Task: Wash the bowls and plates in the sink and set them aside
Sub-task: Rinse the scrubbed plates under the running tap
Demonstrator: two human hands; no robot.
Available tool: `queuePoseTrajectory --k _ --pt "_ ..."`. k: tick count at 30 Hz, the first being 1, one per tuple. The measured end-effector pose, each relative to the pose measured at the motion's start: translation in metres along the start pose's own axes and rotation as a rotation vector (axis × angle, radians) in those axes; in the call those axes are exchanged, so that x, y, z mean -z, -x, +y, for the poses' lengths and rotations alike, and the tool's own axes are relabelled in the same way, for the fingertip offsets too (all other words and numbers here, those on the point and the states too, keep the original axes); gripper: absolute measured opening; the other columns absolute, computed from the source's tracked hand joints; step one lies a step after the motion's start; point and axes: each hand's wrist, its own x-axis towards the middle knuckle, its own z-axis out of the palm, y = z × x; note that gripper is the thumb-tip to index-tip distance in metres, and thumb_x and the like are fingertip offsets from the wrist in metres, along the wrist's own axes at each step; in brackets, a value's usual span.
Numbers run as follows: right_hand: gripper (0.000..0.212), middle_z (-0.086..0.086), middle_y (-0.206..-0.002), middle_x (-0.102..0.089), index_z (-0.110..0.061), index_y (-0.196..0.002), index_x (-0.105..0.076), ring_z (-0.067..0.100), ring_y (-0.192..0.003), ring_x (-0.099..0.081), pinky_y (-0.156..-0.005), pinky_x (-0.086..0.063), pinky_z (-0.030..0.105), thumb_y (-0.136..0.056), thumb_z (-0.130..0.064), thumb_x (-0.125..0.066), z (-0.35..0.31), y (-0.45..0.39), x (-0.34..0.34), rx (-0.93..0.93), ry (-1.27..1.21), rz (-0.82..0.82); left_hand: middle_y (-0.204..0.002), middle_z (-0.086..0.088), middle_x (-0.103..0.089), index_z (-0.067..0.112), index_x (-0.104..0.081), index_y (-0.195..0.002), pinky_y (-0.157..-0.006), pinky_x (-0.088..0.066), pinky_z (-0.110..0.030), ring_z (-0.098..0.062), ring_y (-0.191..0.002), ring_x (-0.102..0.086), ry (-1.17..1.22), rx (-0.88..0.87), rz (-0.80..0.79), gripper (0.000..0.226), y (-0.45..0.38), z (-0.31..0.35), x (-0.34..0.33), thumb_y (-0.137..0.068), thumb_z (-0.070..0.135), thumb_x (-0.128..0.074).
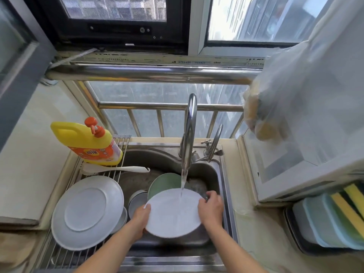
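Note:
I hold a white plate [173, 213] over the steel sink [222, 174], under the stream running from the faucet [189, 131]. My left hand [140, 217] grips its left rim, and my right hand [210, 207] grips its right rim. Behind the plate a green plate [165, 183] leans in the basin. A grey bowl [136, 200] sits to the left of the held plate, partly hidden by it. A large white plate [86, 211] lies upside down on the wire rack [59, 255] at the sink's left side, with another dish edge [123, 219] showing under it.
A yellow dish-soap bottle [88, 140] stands on the rack's far end, with a white ladle [118, 169] lying in front of it. A white cabinet [295, 154] stands on the right, with stacked containers and sponges [334, 219] below it. A rail and window are behind the sink.

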Motion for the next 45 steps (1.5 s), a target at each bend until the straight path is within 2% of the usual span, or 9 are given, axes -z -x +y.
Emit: queuePoseTrajectory --k 4,12,16,20,25,30,33,36,45 --pt "0.039 0.011 -0.115 -0.06 -0.003 -0.132 -0.055 0.019 -0.087 -0.056 -0.06 -0.041 0.027 -0.108 -0.029 -0.039 -0.011 -0.012 0.007 -0.376 -0.175 -0.253 -0.094 -0.012 -0.071 0.007 -0.057 -0.12 -0.064 -0.055 -0.034 -0.03 -0.084 -0.068 0.044 0.021 -0.045 0.023 0.014 0.013 -0.003 -0.109 0.015 -0.038" --pt "0.03 -0.003 -0.068 -0.054 -0.021 -0.079 -0.055 0.008 -0.061 -0.051 -0.053 -0.038 0.019 -0.107 -0.029 -0.045 -0.013 -0.011 0.006 0.172 -0.351 0.056 -0.123 -0.009 -0.062 0.02 -0.047 -0.127 -0.086 -0.059 -0.048 -0.027 -0.108 -0.061 -0.178 -0.075 -0.143 0.041 0.013 0.042 -0.016 -0.093 -0.003 -0.044" --pt "0.032 -0.004 -0.061 -0.051 -0.024 -0.07 -0.053 0.006 -0.056 -0.049 -0.049 -0.034 0.017 -0.102 -0.027 -0.051 -0.024 -0.013 0.009 0.264 -0.261 0.101 -0.107 -0.005 -0.068 0.019 -0.055 -0.116 -0.069 -0.058 -0.036 -0.023 -0.095 -0.064 -0.14 0.043 -0.152 0.036 0.016 0.031 -0.028 -0.097 -0.005 -0.037" --pt "0.028 0.001 -0.077 -0.061 -0.017 -0.08 -0.06 0.015 -0.07 -0.057 -0.061 -0.044 0.03 -0.101 -0.031 -0.049 -0.028 -0.026 0.006 0.077 -0.053 -0.015 -0.111 -0.02 -0.068 0.003 -0.052 -0.125 -0.082 -0.06 -0.05 -0.037 -0.1 -0.066 -0.218 0.233 -0.137 0.034 0.003 0.006 -0.024 -0.093 -0.005 -0.041" --pt "0.038 0.017 -0.125 -0.062 -0.004 -0.126 -0.061 0.036 -0.108 -0.063 -0.084 -0.054 0.038 -0.098 -0.025 -0.046 -0.013 -0.042 0.002 -0.239 0.092 -0.201 -0.076 -0.017 -0.06 -0.002 -0.053 -0.112 -0.038 -0.044 -0.022 -0.028 -0.057 -0.058 -0.318 0.23 -0.087 0.023 0.008 0.01 -0.015 -0.094 0.002 -0.039" --pt "0.026 0.016 -0.103 -0.063 0.001 -0.111 -0.066 0.029 -0.076 -0.062 -0.039 -0.048 0.024 -0.098 -0.009 -0.045 0.016 -0.036 -0.011 -0.472 0.048 -0.364 -0.04 -0.001 -0.039 0.01 -0.051 -0.076 -0.041 -0.02 -0.012 -0.013 -0.034 -0.033 -0.336 0.147 -0.03 0.023 0.017 0.026 -0.003 -0.093 0.006 -0.037" --pt "0.032 0.001 -0.079 -0.048 -0.017 -0.076 -0.045 0.008 -0.049 -0.054 -0.04 -0.042 0.019 -0.107 -0.012 -0.035 0.019 -0.012 -0.012 -0.428 0.057 -0.466 -0.046 -0.003 -0.04 0.013 -0.053 -0.071 -0.046 -0.017 -0.014 -0.012 -0.036 -0.03 -0.358 0.107 -0.051 0.025 0.024 0.032 0.002 -0.089 0.009 -0.036" --pt "0.029 0.012 -0.074 -0.055 -0.008 -0.081 -0.046 0.01 -0.024 -0.043 -0.032 -0.026 0.011 -0.105 -0.011 -0.029 0.02 0.013 -0.012 -0.514 0.041 -0.5 -0.042 -0.002 -0.038 0.013 -0.05 -0.07 -0.046 -0.017 -0.012 -0.01 -0.033 -0.028 -0.366 0.097 -0.001 0.027 0.042 0.04 0.011 -0.091 0.009 -0.033" --pt "0.029 0.01 -0.061 -0.056 -0.008 -0.077 -0.046 0.012 -0.032 -0.038 -0.04 -0.018 0.015 -0.1 -0.009 -0.028 0.003 0.09 -0.008 -0.505 -0.09 -0.498 -0.042 -0.002 -0.042 0.01 -0.046 -0.073 -0.044 -0.02 -0.012 -0.012 -0.037 -0.029 -0.336 0.015 -0.006 0.019 0.088 0.025 0.065 -0.087 0.006 -0.034"
